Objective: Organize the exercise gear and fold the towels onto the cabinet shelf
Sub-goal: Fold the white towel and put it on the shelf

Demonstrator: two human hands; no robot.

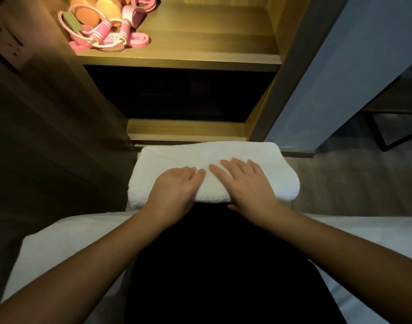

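Observation:
A folded white towel (223, 155) lies across my lap in the middle of the view. My left hand (177, 185) rests flat on its near left part, fingers together and pointing right. My right hand (244, 181) lies flat on its near right part, fingers slightly spread. Neither hand grips the cloth. On the lit wooden cabinet shelf (200, 43) at the top, a pile of pink exercise gear (106, 26) sits at the left: a skipping rope with pink handles, pink bands and orange dumbbell-like pieces.
Below the lit shelf is a dark open compartment (177, 94) and a low wooden ledge (186, 129). A dark wall panel with a socket (6, 43) stands left. A grey wall (340, 66) and dark-framed furniture (398, 118) are right. White bedding (60, 249) lies under my arms.

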